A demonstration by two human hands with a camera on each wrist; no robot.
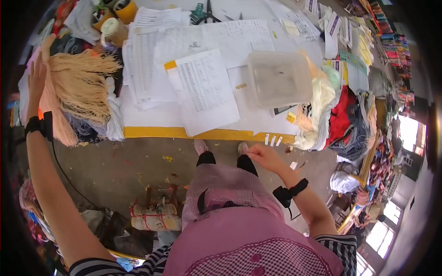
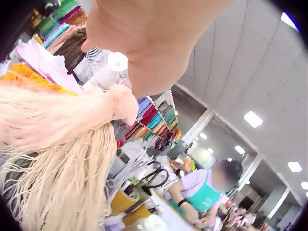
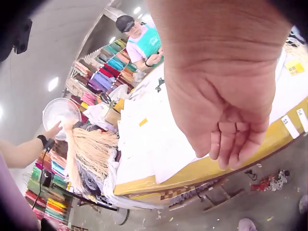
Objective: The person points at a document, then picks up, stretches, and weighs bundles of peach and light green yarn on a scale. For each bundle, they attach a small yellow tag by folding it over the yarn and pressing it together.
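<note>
The peach yarn (image 1: 51, 103) lies at the tabletop's (image 1: 239, 112) left end, against the cream yarn (image 1: 85, 69). My left hand (image 1: 37, 83) is beside its upper part, fingers extended. Past the papers (image 1: 205, 85), my right hand (image 1: 267, 157) hangs near the front edge, fingers loosely curled.

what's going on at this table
A person in a pink apron stands at a table spread with papers. Their left hand reaches out, fingers extended, beside the peach yarn. Their right hand is curled near the front edge, with nothing visible in it. A plastic tub sits on the table, with more yarn beyond it.
</note>
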